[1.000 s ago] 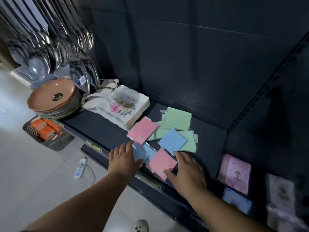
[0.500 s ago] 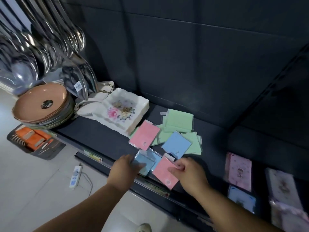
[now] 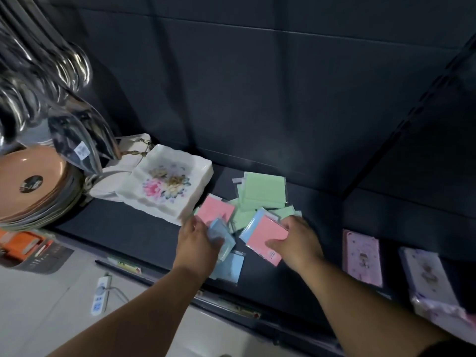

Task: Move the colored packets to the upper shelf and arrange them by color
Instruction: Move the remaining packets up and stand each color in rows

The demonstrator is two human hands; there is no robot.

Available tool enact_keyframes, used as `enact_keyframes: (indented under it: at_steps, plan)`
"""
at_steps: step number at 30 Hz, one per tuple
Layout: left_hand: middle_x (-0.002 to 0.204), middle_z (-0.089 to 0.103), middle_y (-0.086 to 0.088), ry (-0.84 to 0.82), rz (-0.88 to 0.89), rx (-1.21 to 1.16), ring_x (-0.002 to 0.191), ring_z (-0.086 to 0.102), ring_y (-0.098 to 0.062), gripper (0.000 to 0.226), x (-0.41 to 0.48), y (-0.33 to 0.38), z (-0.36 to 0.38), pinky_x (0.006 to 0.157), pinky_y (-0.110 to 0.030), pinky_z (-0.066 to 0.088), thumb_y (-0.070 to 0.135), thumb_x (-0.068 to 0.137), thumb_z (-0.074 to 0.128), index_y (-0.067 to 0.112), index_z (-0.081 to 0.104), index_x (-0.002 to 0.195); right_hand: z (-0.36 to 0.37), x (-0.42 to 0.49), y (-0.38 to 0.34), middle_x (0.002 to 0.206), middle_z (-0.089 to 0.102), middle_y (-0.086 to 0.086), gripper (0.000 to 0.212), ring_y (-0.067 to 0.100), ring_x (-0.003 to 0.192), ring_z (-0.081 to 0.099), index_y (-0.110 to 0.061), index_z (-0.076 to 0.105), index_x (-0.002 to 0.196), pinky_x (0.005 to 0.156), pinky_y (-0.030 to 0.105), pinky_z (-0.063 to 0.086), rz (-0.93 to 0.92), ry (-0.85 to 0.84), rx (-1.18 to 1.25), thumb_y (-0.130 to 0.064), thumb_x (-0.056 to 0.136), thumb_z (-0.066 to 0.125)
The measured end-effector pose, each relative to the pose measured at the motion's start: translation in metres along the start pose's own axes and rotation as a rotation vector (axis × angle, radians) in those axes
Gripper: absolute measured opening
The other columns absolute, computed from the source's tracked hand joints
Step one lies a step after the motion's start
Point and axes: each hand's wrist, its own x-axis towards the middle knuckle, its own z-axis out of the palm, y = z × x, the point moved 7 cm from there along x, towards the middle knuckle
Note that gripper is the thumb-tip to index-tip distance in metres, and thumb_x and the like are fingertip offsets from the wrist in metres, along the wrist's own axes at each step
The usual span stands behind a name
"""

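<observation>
Hanging metal ladles (image 3: pixel 38 81) are blurred and, like the plate stack (image 3: pixel 33 181), cut by the left edge. The left hand (image 3: pixel 198 240) has its fingertips hidden by blue packets (image 3: pixel 222 239). Green packets (image 3: pixel 262 189) lie partly covered. The print on the pink packet (image 3: pixel 268 235) is unreadable.

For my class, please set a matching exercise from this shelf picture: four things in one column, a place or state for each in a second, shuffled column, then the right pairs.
Column 1
1. left hand
2. right hand
3. green packets
4. floral dish

Column 2
A. lying furthest back, nearest the wall
B. gripping a blue packet
C. on the shelf, left of the packets
D. holding a pink packet

Pairs: 1-B, 2-D, 3-A, 4-C
</observation>
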Motion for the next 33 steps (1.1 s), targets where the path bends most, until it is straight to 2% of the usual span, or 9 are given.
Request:
enact_keyframes:
  at_steps: [3, 8, 10, 13, 17, 21, 24, 29, 33]
  plan:
    - [0.150, 0.024, -0.010, -0.060, -0.021, 0.083, 0.134, 0.029, -0.030, 0.064, 0.006, -0.004, 0.009, 0.113, -0.033, 0.022, 0.041, 0.091, 0.055, 0.009, 0.035, 0.142, 0.005, 0.001, 0.000, 0.116, 0.059, 0.004, 0.047, 0.023, 0.106, 0.056, -0.015, 0.056, 0.113, 0.078, 0.027, 0.043, 0.025, -0.003, 0.000, -0.031, 0.076, 0.080]
    - [0.131, 0.046, -0.006, 0.030, -0.012, 0.222, 0.115, 0.044, -0.029, 0.051, 0.005, 0.001, -0.002, 0.100, -0.034, 0.033, 0.043, 0.086, 0.059, 0.021, 0.047, 0.130, 0.004, -0.009, 0.006, 0.108, 0.061, 0.002, 0.037, 0.020, 0.090, 0.056, -0.022, 0.046, 0.103, 0.060, 0.024, 0.040, 0.088, 0.026, 0.218, -0.019, 0.081, 0.075]
    - [0.124, 0.049, -0.006, 0.059, 0.021, 0.108, 0.111, 0.047, -0.028, 0.042, 0.001, 0.007, -0.008, 0.095, -0.033, 0.037, 0.032, 0.087, 0.060, 0.024, 0.049, 0.127, -0.001, -0.015, 0.006, 0.110, 0.060, 0.001, 0.039, 0.017, 0.086, 0.056, -0.023, 0.049, 0.116, 0.053, 0.017, 0.039, 0.119, 0.033, 0.310, -0.018, 0.085, 0.072]
    - [0.116, 0.054, -0.008, 0.075, 0.054, -0.119, 0.097, 0.055, -0.028, 0.032, -0.006, 0.015, -0.023, 0.076, -0.028, 0.040, 0.017, 0.091, 0.056, 0.020, 0.052, 0.122, -0.014, -0.025, 0.000, 0.117, 0.063, 0.004, 0.042, 0.017, 0.092, 0.057, -0.017, 0.053, 0.128, 0.065, 0.024, 0.045, 0.116, 0.055, 0.326, -0.023, 0.089, 0.068]
    - [0.092, 0.062, -0.004, 0.134, 0.140, -0.218, 0.075, 0.058, -0.021, 0.016, -0.019, 0.031, -0.057, 0.061, -0.029, 0.042, 0.021, 0.094, 0.053, 0.021, 0.048, 0.109, -0.041, -0.044, -0.013, 0.116, 0.065, 0.006, 0.035, 0.023, 0.099, 0.061, -0.012, 0.058, 0.123, 0.074, 0.027, 0.042, 0.130, 0.157, 0.361, -0.026, 0.091, 0.063]
    - [0.072, 0.059, 0.003, 0.198, 0.276, -0.319, 0.065, 0.057, -0.014, 0.014, -0.034, 0.062, -0.105, 0.056, -0.030, 0.041, 0.023, 0.096, 0.053, 0.024, 0.042, 0.104, -0.081, -0.068, -0.044, 0.097, 0.067, 0.000, 0.018, 0.017, 0.083, 0.060, -0.014, 0.061, 0.107, 0.068, 0.027, 0.043, 0.078, 0.339, 0.510, -0.019, 0.090, 0.062]
    - [0.061, 0.058, 0.003, 0.274, 0.365, -0.368, 0.056, 0.055, -0.010, 0.015, -0.052, 0.088, -0.143, 0.047, -0.019, 0.037, 0.026, 0.096, 0.054, 0.029, 0.040, 0.101, -0.111, -0.093, -0.072, 0.085, 0.062, -0.009, 0.013, 0.009, 0.074, 0.057, -0.018, 0.059, 0.103, 0.060, 0.023, 0.039, 0.010, 0.465, 0.606, -0.018, 0.090, 0.060]
    - [0.066, 0.059, 0.003, 0.377, 0.418, -0.526, 0.062, 0.057, -0.014, 0.017, -0.084, 0.117, -0.193, 0.052, -0.022, 0.038, 0.025, 0.094, 0.056, 0.027, 0.041, 0.103, -0.154, -0.132, -0.107, 0.084, 0.062, -0.012, 0.006, 0.012, 0.076, 0.061, -0.022, 0.055, 0.097, 0.061, 0.021, 0.044, -0.096, 0.609, 0.762, -0.018, 0.094, 0.059]
    - [0.073, 0.061, 0.006, 0.419, 0.473, -0.691, 0.065, 0.056, -0.004, 0.018, -0.122, 0.141, -0.222, 0.051, -0.006, 0.039, 0.023, 0.093, 0.058, 0.025, 0.045, 0.104, -0.193, -0.167, -0.118, 0.087, 0.064, -0.011, 0.009, 0.006, 0.079, 0.062, -0.028, 0.054, 0.090, 0.067, 0.023, 0.051, -0.161, 0.644, 0.872, -0.022, 0.097, 0.055]
